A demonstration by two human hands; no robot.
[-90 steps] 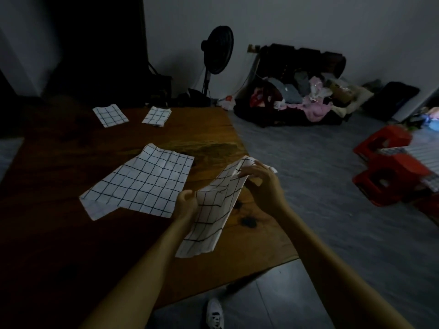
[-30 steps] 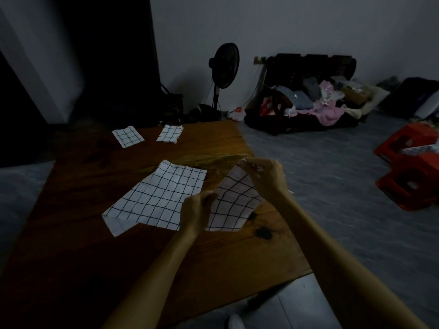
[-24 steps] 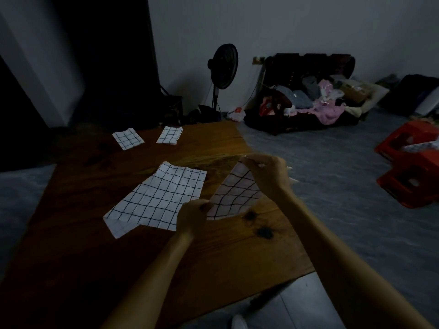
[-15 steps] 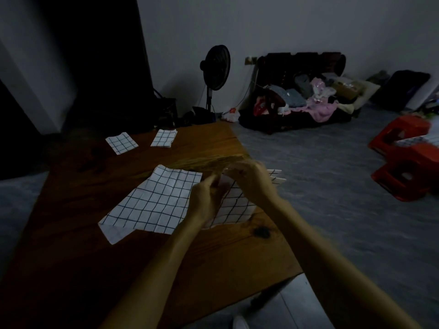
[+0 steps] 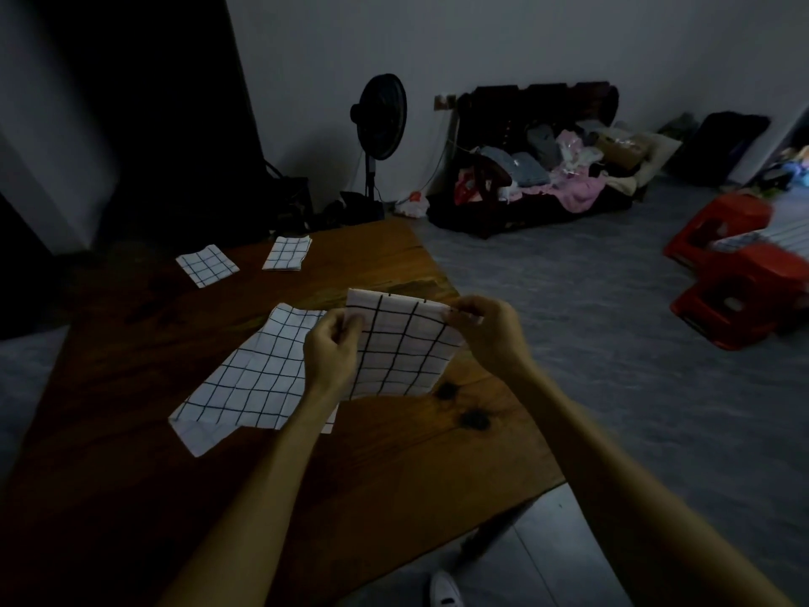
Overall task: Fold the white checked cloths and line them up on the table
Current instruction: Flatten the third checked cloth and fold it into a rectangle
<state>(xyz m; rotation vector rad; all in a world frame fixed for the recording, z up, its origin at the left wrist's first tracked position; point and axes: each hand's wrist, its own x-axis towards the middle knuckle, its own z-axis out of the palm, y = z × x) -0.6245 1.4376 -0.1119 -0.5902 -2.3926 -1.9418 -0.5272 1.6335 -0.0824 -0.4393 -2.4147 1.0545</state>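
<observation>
A white checked cloth [image 5: 402,348], folded over, hangs above the wooden table [image 5: 394,466] between my hands. My left hand [image 5: 330,350] pinches its upper left corner and my right hand [image 5: 490,335] pinches its upper right corner, so the top edge is stretched level. Under and left of it a second checked cloth [image 5: 249,383] lies spread flat on the table with one corner turned over. Two small folded checked cloths [image 5: 206,265] [image 5: 286,253] lie side by side near the table's far edge.
The table's right edge runs close to my right hand, with grey floor beyond. A standing fan [image 5: 380,138] and a dark open case of clothes [image 5: 547,168] are by the far wall. Red plastic stools [image 5: 735,282] stand at the right. A white shoe [image 5: 444,589] shows below.
The held cloth went from hanging long to folded in half. My hands came together, then moved apart, and now hold the folded cloth by its two top corners.
</observation>
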